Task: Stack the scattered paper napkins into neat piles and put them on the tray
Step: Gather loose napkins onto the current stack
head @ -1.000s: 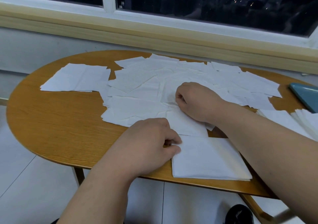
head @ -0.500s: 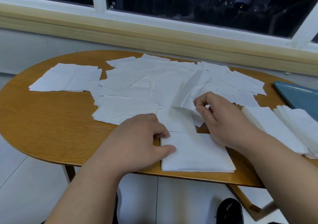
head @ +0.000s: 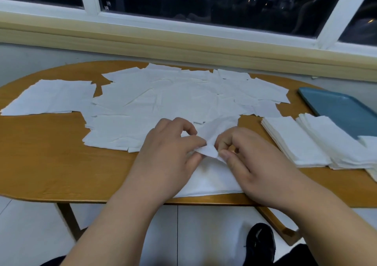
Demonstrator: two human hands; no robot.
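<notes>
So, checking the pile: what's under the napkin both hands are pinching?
Under the pinched napkin lies a flat napkin pile on the table. The left hand and right hand cover its far corners.

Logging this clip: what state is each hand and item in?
Single white paper napkin: lifted, crumpled.
Left hand: pinches that napkin.
Right hand: pinches the same napkin.
Near white napkin pile: flat, under the hands.
Scattered white napkins: overlapping, unstacked.
Flat blue tray: lying on the oval wooden table.
Two white napkin stacks: neat, by the tray.
</notes>
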